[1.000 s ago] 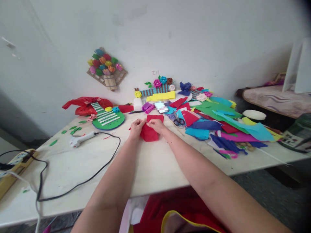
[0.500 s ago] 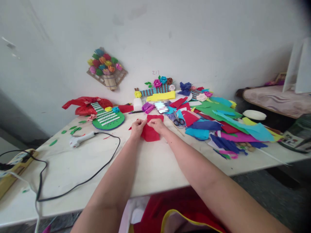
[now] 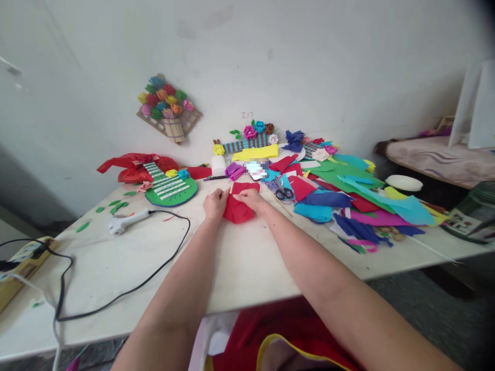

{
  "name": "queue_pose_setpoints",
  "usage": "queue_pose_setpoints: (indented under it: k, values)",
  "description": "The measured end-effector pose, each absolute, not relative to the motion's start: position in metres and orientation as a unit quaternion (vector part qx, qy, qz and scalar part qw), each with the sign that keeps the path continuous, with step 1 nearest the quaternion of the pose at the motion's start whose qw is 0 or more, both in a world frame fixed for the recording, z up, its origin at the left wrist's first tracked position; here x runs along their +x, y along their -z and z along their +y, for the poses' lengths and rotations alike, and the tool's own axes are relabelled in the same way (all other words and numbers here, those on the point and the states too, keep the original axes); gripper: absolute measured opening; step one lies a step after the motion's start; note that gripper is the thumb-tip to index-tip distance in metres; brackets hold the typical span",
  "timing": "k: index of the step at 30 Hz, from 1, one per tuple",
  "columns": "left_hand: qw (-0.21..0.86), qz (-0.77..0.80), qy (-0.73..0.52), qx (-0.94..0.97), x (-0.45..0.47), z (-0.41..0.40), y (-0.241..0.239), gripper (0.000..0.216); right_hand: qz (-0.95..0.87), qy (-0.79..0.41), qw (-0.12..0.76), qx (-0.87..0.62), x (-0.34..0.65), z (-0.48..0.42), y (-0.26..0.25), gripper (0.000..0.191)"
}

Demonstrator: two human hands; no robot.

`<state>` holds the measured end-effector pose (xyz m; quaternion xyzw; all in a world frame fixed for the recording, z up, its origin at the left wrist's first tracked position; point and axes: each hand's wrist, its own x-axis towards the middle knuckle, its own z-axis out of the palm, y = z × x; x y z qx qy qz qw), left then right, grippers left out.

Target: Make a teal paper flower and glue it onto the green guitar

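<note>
A piece of red crepe paper (image 3: 240, 212) is held just above the white table, at the middle of the view. My left hand (image 3: 215, 204) pinches its left edge between thumb and fingers. On the other side my right hand (image 3: 251, 198) grips the upper right part, with the fingers bent. The fingertips are apart, with red paper spanning the gap. Beyond the hands lie a phone-like thing (image 3: 256, 170), blurred out, and a purple paper piece (image 3: 234, 171). Dark-handled scissors (image 3: 284, 192) rest to the right of my right hand.
A glue gun (image 3: 129, 221) lies at left, its black cord (image 3: 154, 281) looping across the table (image 3: 247, 273) to a power strip (image 3: 29, 268). A green paper-covered board (image 3: 172, 190) stands behind it. Coloured paper pieces (image 3: 348, 178) are heaped at right, near a glass jar (image 3: 474, 214).
My left hand has shifted a little left, away from my right hand, and the red paper between them is drawn wider. My right hand has hardly moved.
</note>
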<state>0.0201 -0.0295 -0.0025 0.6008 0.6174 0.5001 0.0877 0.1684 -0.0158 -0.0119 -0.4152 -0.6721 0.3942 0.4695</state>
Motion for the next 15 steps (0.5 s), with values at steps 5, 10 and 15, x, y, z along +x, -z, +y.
queue_pose_setpoints:
  k: [5,10,15]
  values:
    - [0.082,0.626,-0.488,0.602,0.018,-0.027,0.004,0.036,-0.664,-0.391,0.484,-0.415,0.169,-0.012,0.016,0.035]
    - [0.065,0.632,-0.467,0.616,0.019,-0.026,0.003,0.039,-0.649,-0.414,0.484,-0.415,0.17,-0.018,0.01,0.042]
    - [0.051,0.66,-0.452,0.597,0.021,-0.032,-0.001,0.038,-0.65,-0.432,0.469,-0.412,0.172,-0.024,0.004,0.044]
